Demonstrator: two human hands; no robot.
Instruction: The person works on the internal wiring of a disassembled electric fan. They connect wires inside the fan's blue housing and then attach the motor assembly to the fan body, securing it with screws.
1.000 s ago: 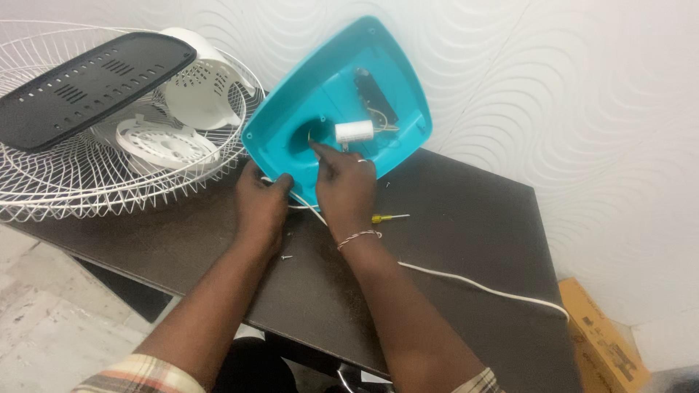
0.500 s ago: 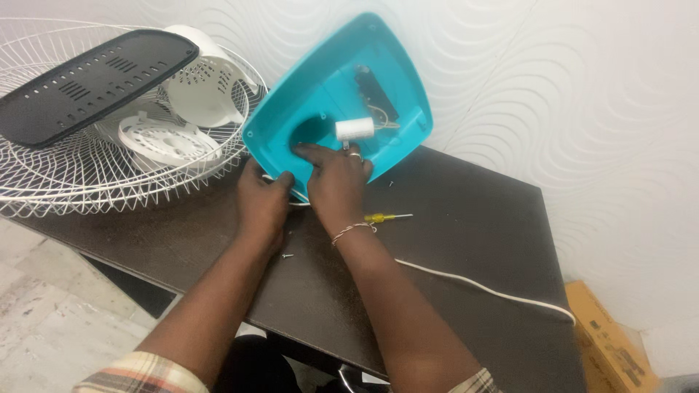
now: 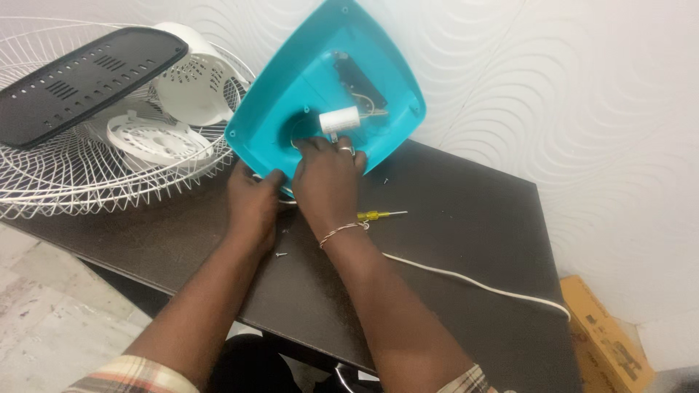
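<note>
A turquoise plastic fan base [image 3: 291, 94] stands tilted on its edge on the dark table [image 3: 466, 218], its hollow underside facing me. Inside it sit a white cylindrical capacitor [image 3: 339, 118] and a black component [image 3: 358, 80]. My left hand [image 3: 253, 196] grips the lower rim of the base. My right hand [image 3: 328, 175] reaches into the hollow just below the capacitor, fingers curled on the inner parts. A white cord [image 3: 466, 280] runs from the base across the table to the right.
A white wire fan grille [image 3: 65, 175] lies at the left with a black slotted panel [image 3: 80, 73], a white motor cover [image 3: 193, 80] and a white disc [image 3: 149, 138] on it. A yellow-handled screwdriver [image 3: 378, 215] and a small screw [image 3: 279, 255] lie on the table. A cardboard box [image 3: 604, 342] stands lower right.
The base has been tipped a little more upright and my hands have shifted slightly with it. My right hand stays inside the hollow.
</note>
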